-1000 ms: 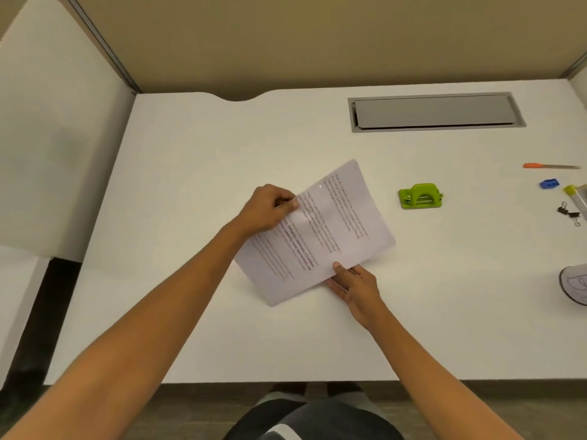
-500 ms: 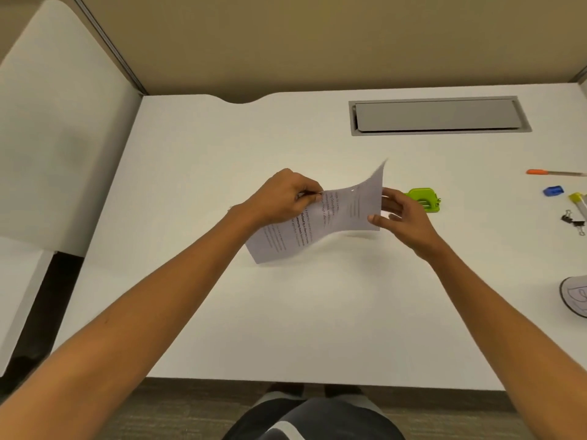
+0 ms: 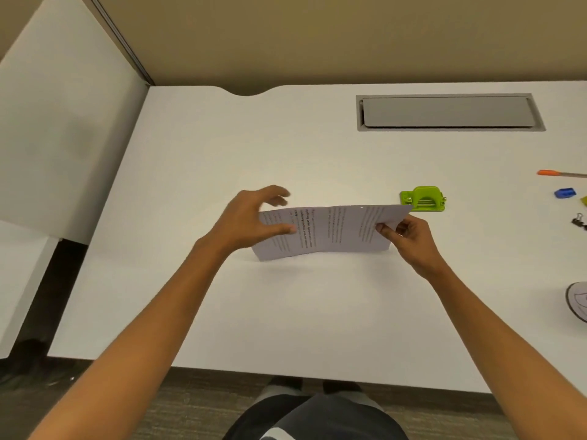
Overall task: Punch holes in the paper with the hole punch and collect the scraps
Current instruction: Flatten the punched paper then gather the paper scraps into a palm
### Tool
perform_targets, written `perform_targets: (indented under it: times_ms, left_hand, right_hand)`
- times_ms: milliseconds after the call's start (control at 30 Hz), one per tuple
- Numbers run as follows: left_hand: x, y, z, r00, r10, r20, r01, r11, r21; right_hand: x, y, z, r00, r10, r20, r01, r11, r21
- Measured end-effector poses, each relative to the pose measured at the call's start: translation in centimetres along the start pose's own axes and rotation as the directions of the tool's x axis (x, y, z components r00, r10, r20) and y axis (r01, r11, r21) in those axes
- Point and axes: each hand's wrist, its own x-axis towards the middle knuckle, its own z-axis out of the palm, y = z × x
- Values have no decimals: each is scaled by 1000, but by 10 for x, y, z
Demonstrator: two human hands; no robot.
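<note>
Head view: paper (image 3: pixel 330 230) held just above the counter (image 3: pixel 222 147), right hand (image 3: pixel 408 235) pinching its right end, corner close to the green hole punch (image 3: pixel 421 199), probably to feed it in. Left hand (image 3: pixel 251 222) spread open at the left end, thumb on the sheet, merely steadying.

The desk (image 3: pixel 317 312) is smooth, matt white laminate; the paper (image 3: pixel 333 230) thin and matt (printed text) — the hole punch (image 3: pixel 421 200) glossy green plastic — the far recessed cover (image 3: pixel 448 112) brushed grey metal.

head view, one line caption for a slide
Right hand pinches a printed white paper sheet near the green hole punch; left hand open.
</note>
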Motion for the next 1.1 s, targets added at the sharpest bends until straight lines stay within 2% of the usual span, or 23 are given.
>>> perform_targets:
  times_ms: [100,167,233,300,400,667,933,1100]
  left_hand:
    - [-37,-39,3,954,-240,-182,176,934,-310]
    - [-52,-54,18,934,-335,-123,238,842,-483]
    - [-54,-57,39,941,-335,-43,248,772,-585]
    - [-46,-55,54,924,-370,-99,217,719,-660]
    - [-39,-51,65,880,-405,-248,134,712,-689]
    - [-46,-38,65,861,-377,-340,-29,631,-775]
    - [-41,-44,76,855,-440,-274,20,557,-830]
    - [-33,-42,72,831,-481,-279,37,549,-835]
  right_hand:
    - [-4,8,0,999,17,-28,-17,1000,18]
    - [-5,12,1,999,26,-38,-25,1000,15]
    - [-6,14,2,999,28,-36,-28,1000,-1]
    - [-7,14,2,998,25,-50,-25,1000,8]
    - [-11,13,0,997,28,-68,-23,998,61]
    - [-22,4,6,995,-30,-99,43,990,137]
    - [-29,7,21,995,0,-103,15,988,152]
    - [-22,3,28,984,15,-179,15,986,163]
